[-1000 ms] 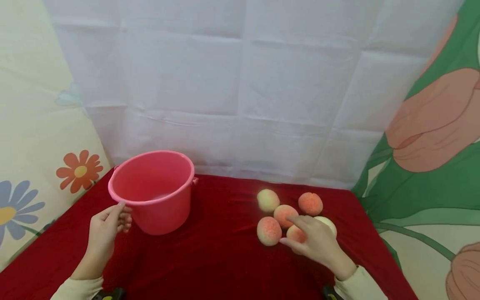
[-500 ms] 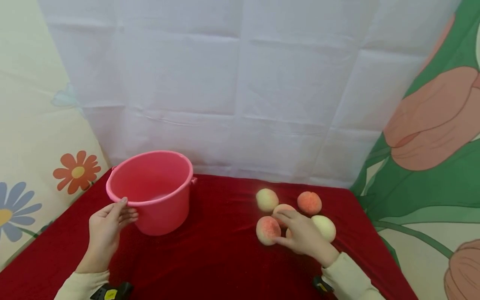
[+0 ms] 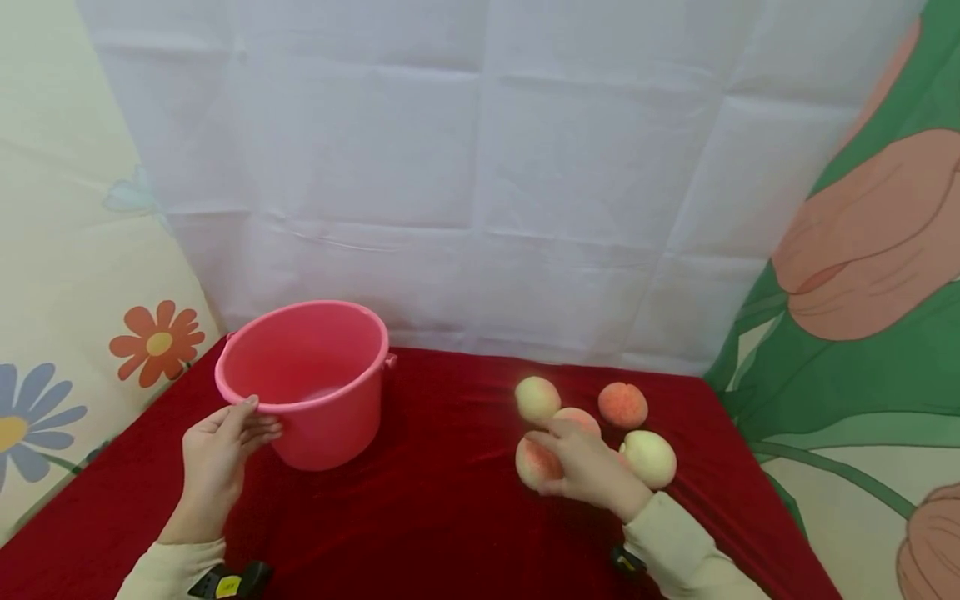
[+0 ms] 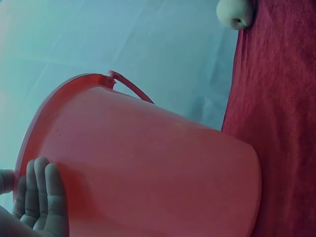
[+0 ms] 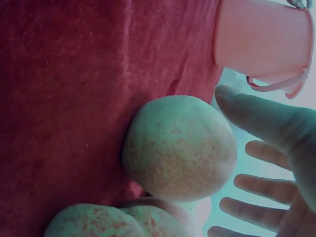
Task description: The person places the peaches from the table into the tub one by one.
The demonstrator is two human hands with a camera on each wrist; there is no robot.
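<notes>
A pink bucket stands upright at the left of the red cloth. Its rim is pinched by my left hand, thumb at the top edge and fingers along the outer wall. On the right, my right hand hovers over the front-left peach, thumb and fingers spread about it. In the right wrist view that blushed peach still lies on the cloth, with the thumb and fingers apart from it. One more peach is mostly hidden beneath the right hand.
Around the right hand lie a yellowish peach, a partly covered blushed peach, an orange-red peach and a pale peach. A white sheet hangs behind the red cloth; floral fabric flanks both sides.
My right hand has moved left, from above the right-hand peaches to the front-left peach. My left hand has shifted slightly and settled onto the bucket's rim.
</notes>
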